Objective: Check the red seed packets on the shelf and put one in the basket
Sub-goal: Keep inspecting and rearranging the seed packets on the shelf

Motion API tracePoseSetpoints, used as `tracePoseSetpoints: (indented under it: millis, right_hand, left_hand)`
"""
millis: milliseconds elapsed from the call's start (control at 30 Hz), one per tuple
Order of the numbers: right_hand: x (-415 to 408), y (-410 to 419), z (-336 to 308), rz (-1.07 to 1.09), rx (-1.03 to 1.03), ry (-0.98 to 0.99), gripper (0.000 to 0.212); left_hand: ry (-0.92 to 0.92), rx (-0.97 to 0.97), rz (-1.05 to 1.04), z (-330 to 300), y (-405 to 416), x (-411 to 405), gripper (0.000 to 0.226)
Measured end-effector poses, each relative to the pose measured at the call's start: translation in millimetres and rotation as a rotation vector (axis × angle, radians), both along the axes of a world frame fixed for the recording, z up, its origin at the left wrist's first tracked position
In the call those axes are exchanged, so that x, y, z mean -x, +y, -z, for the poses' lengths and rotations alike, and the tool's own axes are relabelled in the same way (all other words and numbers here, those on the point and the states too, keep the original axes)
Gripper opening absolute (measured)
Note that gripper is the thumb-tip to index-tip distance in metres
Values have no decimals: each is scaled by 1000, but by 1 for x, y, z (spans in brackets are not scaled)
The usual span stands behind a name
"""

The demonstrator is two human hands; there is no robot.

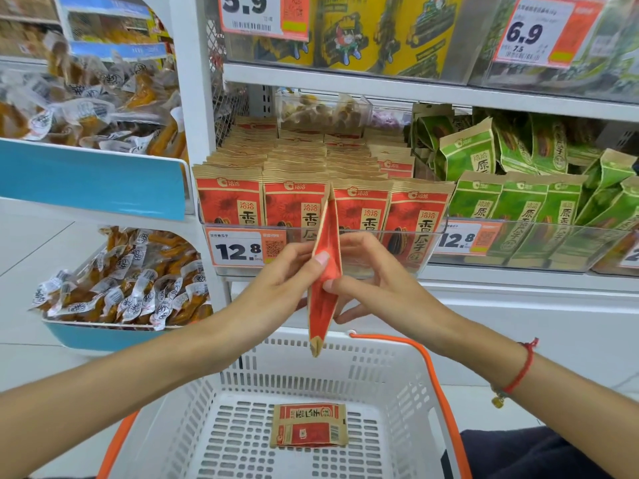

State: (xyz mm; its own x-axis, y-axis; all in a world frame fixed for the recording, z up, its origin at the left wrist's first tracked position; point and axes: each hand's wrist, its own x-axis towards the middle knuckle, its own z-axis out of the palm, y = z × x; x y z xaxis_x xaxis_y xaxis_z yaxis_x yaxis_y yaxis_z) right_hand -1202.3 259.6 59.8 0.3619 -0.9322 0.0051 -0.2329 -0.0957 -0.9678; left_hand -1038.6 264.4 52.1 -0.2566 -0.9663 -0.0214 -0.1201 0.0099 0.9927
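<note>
Held edge-on above the far rim of the white basket point(397, 371): one red seed packet point(326, 271), upright, lower corner just over the rim, top edge level with the shelf's clear front lip point(428, 233). Open air between packet and basket floor. Lying flat on that floor, near the middle: a second red packet point(308, 425). Orange handle point(439, 385) down along the right rim.

Left hand point(290, 271) gripping the packet from the left, thumb pressed on its near face, fingers curled behind. Right hand point(366, 281) pinching the right edge, remaining fingers loosely spread below. Both forearms reaching forward over the basket.

Behind, rows of red packets on the shelf point(294, 202); green packets point(518, 202) beside them.
</note>
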Motion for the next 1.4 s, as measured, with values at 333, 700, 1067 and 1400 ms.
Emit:
tracePoseSetpoints:
  millis: [333,700,1067,1400]
  right_hand:
    - [7,-6,-6,260,31,84,78]
    - [19,-13,-9,496,141,36,27]
    - [23,-11,-9,405,-89,-51,19]
    - [15,-11,4,412,354,61,28]
  left_hand:
    - [121,-135,158,0,1,-13,28]
    - [-3,-42,76,8,-3,-9,31]
    - [-117,27,181,3,-17,-31,39]
    - [-2,27,114,11,-15,-25,33]
